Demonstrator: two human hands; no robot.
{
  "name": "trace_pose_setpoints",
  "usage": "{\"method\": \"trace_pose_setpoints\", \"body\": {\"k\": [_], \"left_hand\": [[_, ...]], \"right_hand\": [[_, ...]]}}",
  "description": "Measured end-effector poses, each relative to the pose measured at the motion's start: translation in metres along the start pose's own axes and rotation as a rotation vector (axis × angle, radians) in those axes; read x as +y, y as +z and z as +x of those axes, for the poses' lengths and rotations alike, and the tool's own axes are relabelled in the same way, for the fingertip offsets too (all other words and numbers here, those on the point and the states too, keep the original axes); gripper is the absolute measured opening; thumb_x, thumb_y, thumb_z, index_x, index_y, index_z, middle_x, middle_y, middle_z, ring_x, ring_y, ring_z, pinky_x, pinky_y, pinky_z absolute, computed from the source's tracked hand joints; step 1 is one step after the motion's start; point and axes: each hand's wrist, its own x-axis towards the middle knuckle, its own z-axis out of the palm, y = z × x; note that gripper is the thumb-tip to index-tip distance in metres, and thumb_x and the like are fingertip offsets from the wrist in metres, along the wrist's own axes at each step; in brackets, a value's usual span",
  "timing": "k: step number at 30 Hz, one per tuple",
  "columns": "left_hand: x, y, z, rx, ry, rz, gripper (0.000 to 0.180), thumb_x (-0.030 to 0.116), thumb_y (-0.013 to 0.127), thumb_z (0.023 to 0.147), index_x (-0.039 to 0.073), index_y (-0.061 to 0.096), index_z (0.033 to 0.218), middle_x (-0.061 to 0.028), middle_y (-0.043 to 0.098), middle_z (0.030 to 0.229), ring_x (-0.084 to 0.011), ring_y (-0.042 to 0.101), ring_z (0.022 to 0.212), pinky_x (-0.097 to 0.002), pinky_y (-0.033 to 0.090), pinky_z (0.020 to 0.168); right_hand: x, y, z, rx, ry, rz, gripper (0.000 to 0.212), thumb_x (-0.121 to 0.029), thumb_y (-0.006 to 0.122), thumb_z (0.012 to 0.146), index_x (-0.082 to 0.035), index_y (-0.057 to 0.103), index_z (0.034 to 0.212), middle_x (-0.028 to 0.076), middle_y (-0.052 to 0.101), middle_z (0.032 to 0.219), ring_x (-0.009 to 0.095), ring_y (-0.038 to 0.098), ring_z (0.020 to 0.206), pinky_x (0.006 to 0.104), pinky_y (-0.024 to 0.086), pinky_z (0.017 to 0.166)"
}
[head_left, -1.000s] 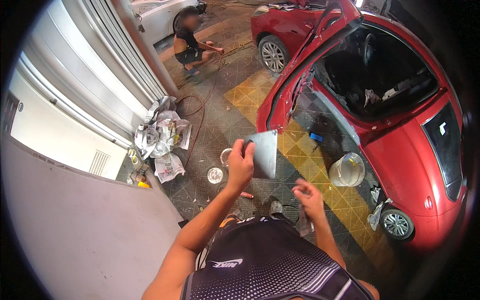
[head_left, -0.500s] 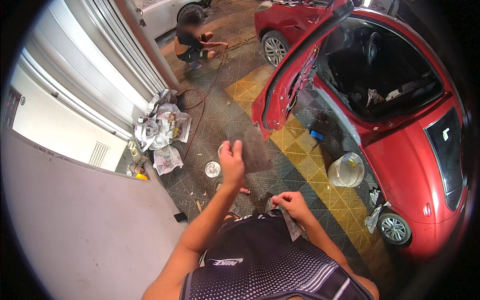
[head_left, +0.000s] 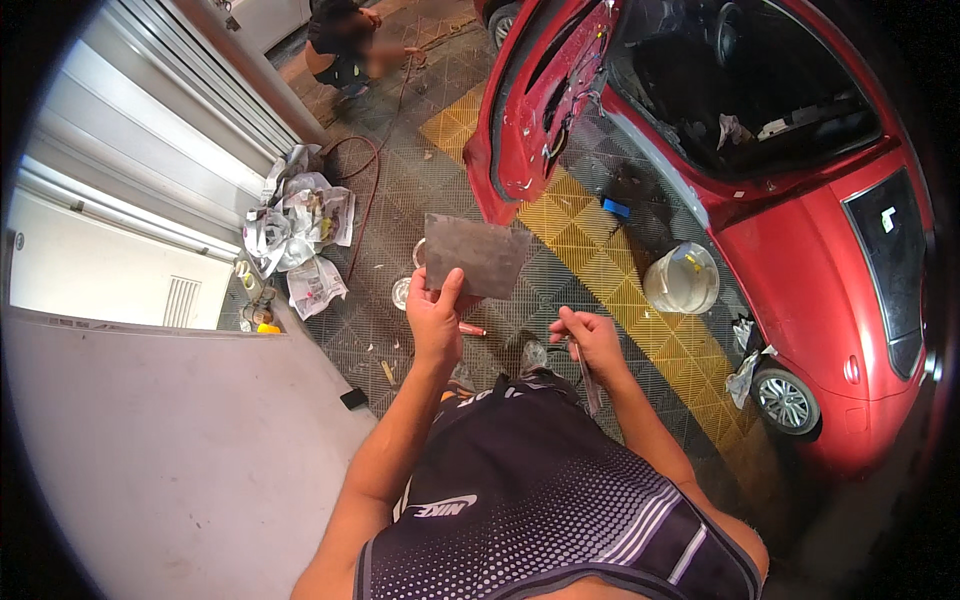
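Note:
My left hand (head_left: 437, 318) pinches the lower edge of a dark grey sheet of sandpaper (head_left: 478, 258), its thumb on top. The sheet is held up in front of me, above the floor, with its broad face showing. Lower and to the right, my right hand (head_left: 594, 345) is closed with thumb and forefinger together on a thin greyish strip (head_left: 588, 385). That strip hangs down nearly edge-on, so its kind is unclear. Beyond the sheet stands the open door (head_left: 525, 120) of a red car (head_left: 800, 260), its inner side stripped of trim.
A whitish bucket (head_left: 664, 280) and a blue block (head_left: 615, 208) are on the tiled floor beside the car. Crumpled newspaper (head_left: 300, 220) and a red hose (head_left: 376, 165) lie left. A pale panel (head_left: 180, 430) fills the lower left. Another person (head_left: 340, 45) crouches at the back.
The sandpaper has turned so more of its face shows, and my left hand has moved slightly left. My right hand is higher. The surroundings have shifted upward in view.

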Motion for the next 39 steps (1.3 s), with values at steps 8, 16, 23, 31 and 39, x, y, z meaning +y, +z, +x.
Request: {"method": "trace_pose_setpoints", "body": {"k": [8,16,23,31,39], "left_hand": [[-0.005,0.0,-0.011,0.005,0.027,-0.002,0.028,0.011,0.07,0.098,0.004,0.052,0.119,-0.0113,0.07,0.111,-0.0216,0.072,0.094,-0.0397,0.063,0.077],[-0.024,0.006,-0.026,0.022,-0.008,0.003,0.034,0.015,0.072,0.098,0.001,0.049,0.118,-0.0135,0.071,0.107,-0.0227,0.075,0.089,-0.0329,0.063,0.073],[-0.054,0.009,-0.046,0.036,-0.062,0.099,0.025,0.012,0.072,0.097,0.001,0.059,0.116,-0.0081,0.071,0.108,-0.0166,0.07,0.095,-0.0343,0.06,0.083],[-0.081,-0.049,-0.065,0.033,-0.364,0.282,0.023,0.02,0.062,0.105,0.0,0.063,0.117,-0.0098,0.073,0.106,-0.0172,0.072,0.095,-0.0282,0.056,0.079],[-0.102,-0.109,-0.059,0.012,-0.542,0.339,0.02,0.018,0.062,0.104,0.001,0.064,0.115,-0.0074,0.073,0.101,-0.0137,0.07,0.085,-0.0255,0.053,0.07]], "right_hand": [[0.003,0.029,0.006,-0.024,-0.207,0.033,0.035,-0.026,0.072,0.099,-0.001,0.066,0.122,0.003,0.072,0.098,0.003,0.051,0.063,0.0198,0.043,0.058],[-0.019,0.039,0.005,-0.249,-0.01,0.176,0.038,-0.025,0.071,0.1,0.001,0.063,0.127,0.006,0.074,0.101,0.001,0.049,0.06,0.0183,0.041,0.054],[-0.004,0.036,0.02,-0.174,-0.003,0.406,0.021,-0.03,0.067,0.103,-0.01,0.065,0.107,0.0,0.065,0.07,0.005,0.05,0.045,0.018,0.032,0.038],[0.005,-0.022,0.059,0.048,0.019,0.604,0.021,-0.034,0.071,0.1,-0.014,0.066,0.094,-0.003,0.062,0.069,0.005,0.051,0.049,0.0201,0.036,0.037],[0.003,-0.037,0.065,0.079,0.012,0.659,0.027,-0.038,0.065,0.102,-0.012,0.064,0.105,-0.001,0.063,0.086,0.007,0.055,0.059,0.0187,0.041,0.041]]}}
